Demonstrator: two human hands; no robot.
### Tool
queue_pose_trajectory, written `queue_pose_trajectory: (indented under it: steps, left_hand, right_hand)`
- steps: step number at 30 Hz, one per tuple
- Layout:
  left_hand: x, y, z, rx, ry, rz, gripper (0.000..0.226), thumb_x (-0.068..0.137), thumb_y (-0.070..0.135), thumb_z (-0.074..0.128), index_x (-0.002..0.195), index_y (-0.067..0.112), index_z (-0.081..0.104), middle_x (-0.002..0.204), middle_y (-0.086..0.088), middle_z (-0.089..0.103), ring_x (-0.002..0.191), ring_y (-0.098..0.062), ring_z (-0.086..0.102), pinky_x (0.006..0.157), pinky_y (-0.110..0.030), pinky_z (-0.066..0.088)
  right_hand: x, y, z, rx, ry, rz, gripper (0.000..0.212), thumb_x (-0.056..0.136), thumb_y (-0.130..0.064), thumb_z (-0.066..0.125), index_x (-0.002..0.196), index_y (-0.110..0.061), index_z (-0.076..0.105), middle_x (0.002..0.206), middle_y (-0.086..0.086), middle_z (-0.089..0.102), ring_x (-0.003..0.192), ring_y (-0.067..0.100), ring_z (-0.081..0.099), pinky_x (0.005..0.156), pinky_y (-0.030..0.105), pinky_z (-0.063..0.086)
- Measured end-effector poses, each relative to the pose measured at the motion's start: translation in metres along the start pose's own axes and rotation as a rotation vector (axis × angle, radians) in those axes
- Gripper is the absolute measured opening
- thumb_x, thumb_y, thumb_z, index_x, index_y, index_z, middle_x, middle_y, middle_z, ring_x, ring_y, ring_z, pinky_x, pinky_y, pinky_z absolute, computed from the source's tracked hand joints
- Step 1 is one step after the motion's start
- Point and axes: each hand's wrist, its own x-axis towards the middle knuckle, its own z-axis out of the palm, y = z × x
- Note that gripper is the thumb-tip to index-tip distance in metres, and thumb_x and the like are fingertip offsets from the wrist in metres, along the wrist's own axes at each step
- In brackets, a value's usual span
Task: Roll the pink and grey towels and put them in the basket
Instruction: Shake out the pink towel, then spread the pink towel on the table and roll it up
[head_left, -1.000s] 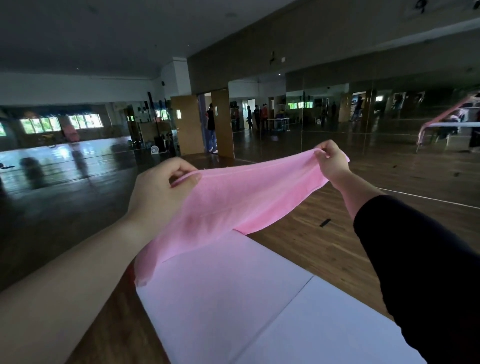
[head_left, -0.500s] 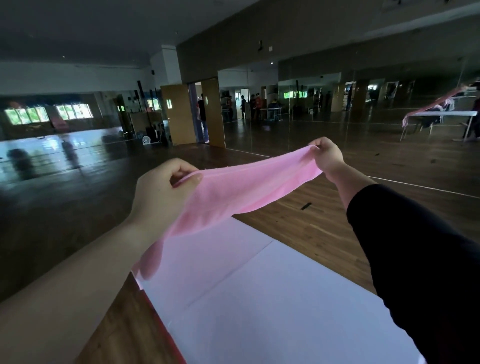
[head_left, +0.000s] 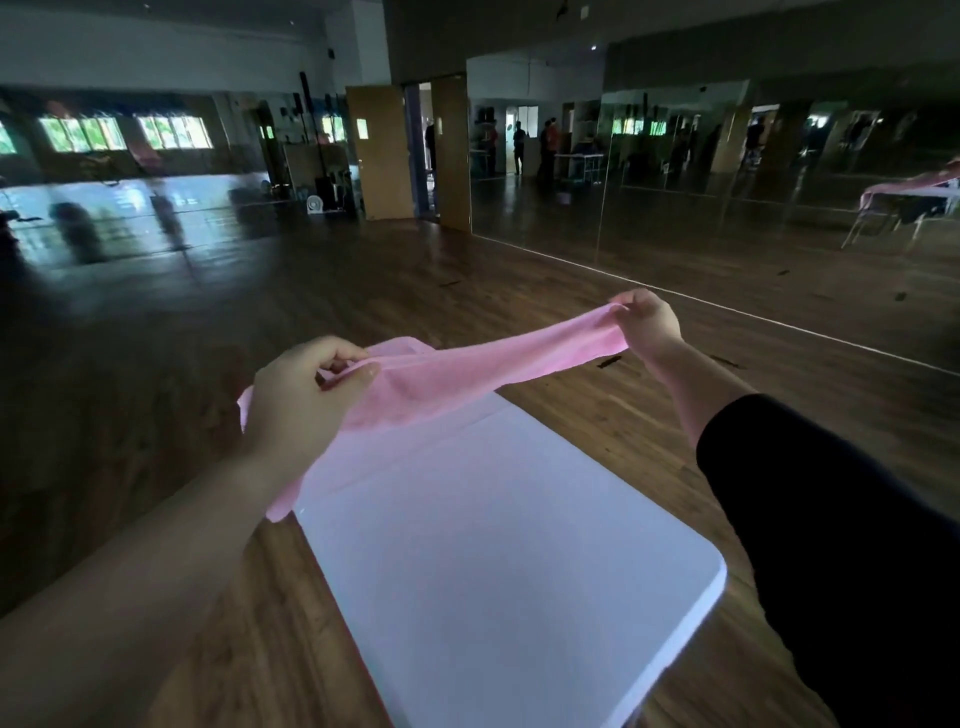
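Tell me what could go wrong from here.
The left hand and right hand each pinch only an edge of the pink towel; a slipped grip could drop that end. Its slack hangs past the left edge of the white table, so it might land partly off it.

Pink towel (head_left: 467, 364), stretched above white table (head_left: 519, 545)

Pink towel (head_left: 467, 364) soft matt cloth; floor (head_left: 623, 426) glossy wood.

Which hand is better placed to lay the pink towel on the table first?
Probably left: the left hand holds the pink towel by the edge of the table; the right hand is out over the floor.
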Motion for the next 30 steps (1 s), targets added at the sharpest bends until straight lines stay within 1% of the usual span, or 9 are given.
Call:
queue_pose_trajectory:
  steps: [4, 6, 12, 15, 17, 20, 24, 28, 30]
  left_hand:
    - [-0.044, 0.001, 0.036, 0.012, 0.032, -0.113, 0.003, 0.087, 0.025, 0.069, 0.085, 0.026, 0.070, 0.081, 0.017, 0.067, 0.081, 0.005, 0.059, 0.066, -0.002, 0.038]
    - [-0.068, 0.000, 0.061, 0.051, 0.032, -0.174, 0.001, 0.086, 0.028, 0.069, 0.086, 0.028, 0.070, 0.081, 0.019, 0.067, 0.080, 0.003, 0.060, 0.070, -0.011, 0.043]
    - [-0.142, -0.008, 0.123, 0.232, -0.006, -0.269, 0.004, 0.082, 0.031, 0.074, 0.083, 0.028, 0.070, 0.080, 0.009, 0.063, 0.075, -0.006, 0.058, 0.070, -0.019, 0.044]
    - [-0.178, -0.006, 0.144, 0.234, -0.045, -0.384, 0.007, 0.082, 0.029, 0.075, 0.085, 0.033, 0.070, 0.085, 0.010, 0.062, 0.078, -0.002, 0.058, 0.070, -0.007, 0.039]
    - [-0.200, -0.007, 0.156, 0.242, -0.080, -0.461, 0.007, 0.082, 0.029, 0.075, 0.086, 0.033, 0.071, 0.087, 0.010, 0.063, 0.081, -0.001, 0.059, 0.071, -0.006, 0.038]
    - [-0.230, -0.011, 0.172, 0.243, -0.136, -0.551, 0.007, 0.083, 0.029, 0.074, 0.089, 0.033, 0.073, 0.089, 0.011, 0.067, 0.084, -0.003, 0.062, 0.072, -0.004, 0.038]
    - [-0.261, -0.014, 0.200, 0.230, -0.217, -0.650, 0.009, 0.084, 0.032, 0.072, 0.092, 0.029, 0.076, 0.085, 0.019, 0.064, 0.083, 0.002, 0.059, 0.074, -0.010, 0.039]
    - [-0.288, -0.020, 0.223, 0.243, -0.307, -0.689, 0.012, 0.084, 0.033, 0.072, 0.094, 0.029, 0.076, 0.086, 0.016, 0.063, 0.083, 0.000, 0.059, 0.082, -0.021, 0.046]
    - [-0.299, -0.023, 0.231, 0.231, -0.321, -0.703, 0.013, 0.084, 0.030, 0.073, 0.096, 0.026, 0.077, 0.087, 0.014, 0.063, 0.080, 0.003, 0.057, 0.081, -0.010, 0.043]
  right_hand:
    - [-0.017, 0.051, -0.017, -0.080, -0.032, -0.119, 0.018, 0.095, -0.018, 0.056, 0.109, -0.013, 0.066, 0.099, 0.000, 0.060, 0.091, 0.017, 0.054, 0.071, 0.020, 0.033]
    - [-0.022, 0.081, -0.028, -0.105, -0.077, -0.181, 0.018, 0.092, -0.016, 0.059, 0.107, -0.016, 0.069, 0.104, 0.002, 0.066, 0.097, 0.019, 0.059, 0.074, 0.020, 0.034]
    - [-0.044, 0.164, -0.039, -0.094, -0.243, -0.135, 0.015, 0.092, -0.020, 0.059, 0.101, -0.023, 0.071, 0.104, -0.001, 0.068, 0.097, 0.014, 0.061, 0.074, 0.022, 0.038]
    - [-0.061, 0.192, -0.039, -0.154, -0.291, -0.145, 0.018, 0.094, -0.019, 0.056, 0.105, -0.016, 0.070, 0.104, 0.003, 0.067, 0.098, 0.023, 0.061, 0.076, 0.028, 0.044]
    - [-0.072, 0.214, -0.038, -0.215, -0.333, -0.153, 0.018, 0.094, -0.016, 0.057, 0.106, -0.013, 0.070, 0.107, 0.008, 0.068, 0.099, 0.028, 0.061, 0.073, 0.026, 0.039]
    - [-0.087, 0.249, -0.034, -0.270, -0.413, -0.152, 0.016, 0.092, -0.012, 0.059, 0.102, -0.009, 0.072, 0.107, 0.005, 0.067, 0.096, 0.019, 0.058, 0.073, 0.019, 0.033]
    - [-0.097, 0.296, -0.030, -0.338, -0.471, -0.125, 0.014, 0.090, -0.008, 0.062, 0.094, -0.009, 0.074, 0.113, 0.005, 0.069, 0.114, 0.025, 0.054, 0.088, 0.026, 0.039]
    - [-0.104, 0.328, -0.026, -0.447, -0.565, -0.047, 0.015, 0.091, -0.014, 0.060, 0.095, -0.015, 0.074, 0.110, 0.004, 0.071, 0.106, 0.027, 0.060, 0.085, 0.031, 0.046]
    - [-0.106, 0.339, -0.025, -0.482, -0.636, -0.025, 0.015, 0.091, -0.014, 0.058, 0.093, -0.018, 0.073, 0.111, 0.004, 0.069, 0.108, 0.028, 0.059, 0.088, 0.033, 0.048]
